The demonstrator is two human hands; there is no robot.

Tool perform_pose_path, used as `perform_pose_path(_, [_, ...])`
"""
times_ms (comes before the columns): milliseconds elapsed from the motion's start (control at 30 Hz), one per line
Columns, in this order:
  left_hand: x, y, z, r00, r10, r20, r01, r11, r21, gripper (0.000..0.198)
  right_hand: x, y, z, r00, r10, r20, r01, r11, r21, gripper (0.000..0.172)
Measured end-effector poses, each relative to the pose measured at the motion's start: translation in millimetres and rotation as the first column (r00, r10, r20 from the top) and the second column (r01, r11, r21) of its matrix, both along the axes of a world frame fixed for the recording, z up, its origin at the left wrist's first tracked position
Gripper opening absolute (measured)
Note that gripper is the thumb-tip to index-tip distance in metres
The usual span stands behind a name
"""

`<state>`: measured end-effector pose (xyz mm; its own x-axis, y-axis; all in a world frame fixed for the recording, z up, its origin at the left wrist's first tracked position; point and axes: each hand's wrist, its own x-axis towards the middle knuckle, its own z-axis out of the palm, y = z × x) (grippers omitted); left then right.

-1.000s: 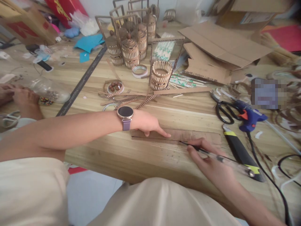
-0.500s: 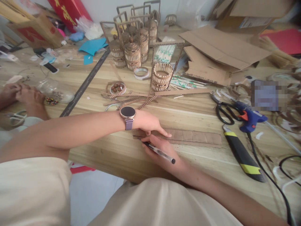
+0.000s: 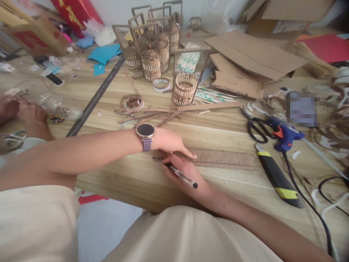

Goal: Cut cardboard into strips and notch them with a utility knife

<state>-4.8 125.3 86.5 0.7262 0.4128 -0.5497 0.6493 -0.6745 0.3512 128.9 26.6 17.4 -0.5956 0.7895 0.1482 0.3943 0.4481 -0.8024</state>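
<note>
A long brown cardboard strip [image 3: 226,158] lies flat on the wooden table, with a dark line along its lower part. My left hand [image 3: 173,140], a watch on its wrist, rests over the strip's left part; one finger stretches out onto the cardboard, and the other fingers are partly hidden. Just below it, my right hand [image 3: 185,173] grips a clear-barrelled pen [image 3: 183,176] with a black end. The pen's tip side points to the strip's lower left edge, close under my left hand. The tip itself is hard to make out.
To the right lie a utility knife [image 3: 278,178], black-handled scissors [image 3: 257,131] and a blue glue gun [image 3: 286,136] with its cord. Behind stand a stick basket [image 3: 185,89] and several lantern-like ones [image 3: 151,65]. Another person's hands [image 3: 29,109] are at left beside a clear jar [image 3: 64,105].
My right hand and the pen have shifted very slightly along the strip's lower edge. The whole view has moved a little; my left hand stays on the cardboard.
</note>
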Motion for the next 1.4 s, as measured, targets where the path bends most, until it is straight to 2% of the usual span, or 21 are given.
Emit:
perform_pose_path(100, [1.2, 1.4, 2.8, 0.992, -0.087, -0.088, 0.084, 0.996, -0.043, 0.063, 23.1, -2.8, 3.5, 0.998, -0.064, 0.015, 0.064, 0.998, -0.023, 0.013])
perform_pose_path(233, [2.5, 4.6, 2.9, 0.976, -0.145, -0.165, 0.139, 0.989, -0.045, 0.082, 64.1, -9.4, 7.9, 0.966, -0.256, 0.039, 0.257, 0.966, -0.038, 0.011])
perform_pose_path(433, [1.9, 5.2, 1.6, 0.965, -0.192, -0.177, 0.189, 0.981, -0.035, 0.087, 146.3, -12.6, 16.6, 0.814, -0.541, 0.212, 0.533, 0.84, 0.097, 0.023])
perform_pose_path(467, [1.8, 4.7, 2.4, 0.966, -0.19, -0.176, 0.186, 0.982, -0.038, 0.087, 159.9, -12.3, 18.9, 0.783, -0.571, 0.245, 0.562, 0.819, 0.112, 0.025])
perform_pose_path(567, [1.4, 2.9, 5.4, 0.967, -0.175, -0.184, 0.168, 0.984, -0.052, 0.088, 189.1, -8.1, 26.8, 0.742, -0.59, 0.317, 0.575, 0.804, 0.151, 0.025])
perform_pose_path(600, [1.0, 2.1, 5.9, 0.967, -0.173, -0.187, 0.167, 0.985, -0.05, 0.088, 193.5, -5.1, 28.6, 0.741, -0.588, 0.324, 0.557, 0.808, 0.193, 0.023])
perform_pose_path(667, [-0.4, 0.0, 5.7, 0.968, -0.186, -0.167, 0.186, 0.982, -0.012, 0.088, 194.3, 4.3, 29.0, 0.799, -0.512, 0.316, 0.435, 0.854, 0.284, 0.022])
perform_pose_path(767, [-5.4, -4.8, 4.0, 0.97, -0.216, -0.107, 0.227, 0.968, 0.104, 0.084, 184.0, 24.6, 20.2, 0.915, -0.229, 0.332, 0.105, 0.931, 0.35, 0.023])
perform_pose_path(833, [-11.1, -9.3, 3.4, 0.976, -0.198, -0.089, 0.212, 0.96, 0.185, 0.078, 177.4, 38.2, 12.3, 0.912, -0.143, 0.384, 0.001, 0.938, 0.346, 0.022])
perform_pose_path(900, [-19.0, -14.2, 3.2, 0.988, -0.135, -0.073, 0.148, 0.964, 0.221, 0.072, 174.7, 49.1, 7.1, 0.907, -0.075, 0.414, -0.06, 0.95, 0.305, 0.02])
perform_pose_path(1033, [-39.1, -19.8, 0.8, 1.0, 0.02, 0.006, -0.02, 0.979, 0.204, 0.064, 178.9, 64.1, 9.5, 0.925, 0.015, 0.381, -0.102, 0.973, 0.209, 0.017])
perform_pose_path(1167, [-54.4, -19.2, -1.0, 0.991, 0.107, 0.078, -0.124, 0.956, 0.265, 0.061, 185.6, 79.5, 17.8, 0.954, 0.004, 0.299, -0.056, 0.985, 0.166, 0.017])
perform_pose_path(1233, [-55.7, -23.9, -1.0, 0.987, 0.102, 0.12, -0.142, 0.907, 0.396, 0.057, 189.1, 87.4, 21.2, 0.96, -0.022, 0.278, -0.03, 0.983, 0.179, 0.018])
perform_pose_path(1300, [-52.0, -36.4, -3.1, 0.983, 0.065, 0.17, -0.151, 0.813, 0.563, 0.046, 193.7, 93.6, 24.1, 0.962, -0.058, 0.266, 0.002, 0.978, 0.208, 0.019])
perform_pose_path(1333, [-48.8, -45.2, -6.0, 0.98, 0.043, 0.196, -0.159, 0.759, 0.631, 0.035, 196.3, 95.8, 25.2, 0.962, -0.088, 0.259, 0.028, 0.973, 0.228, 0.018])
perform_pose_path(1367, [-45.2, -55.2, -10.3, 0.976, 0.009, 0.215, -0.152, 0.735, 0.661, 0.025, 199.0, 97.3, 26.0, 0.961, -0.121, 0.25, 0.057, 0.967, 0.25, 0.018])
perform_pose_path(1400, [-41.6, -65.3, -16.2, 0.973, -0.03, 0.231, -0.134, 0.736, 0.664, 0.02, 201.6, 98.1, 26.4, 0.958, -0.154, 0.242, 0.086, 0.959, 0.27, 0.017])
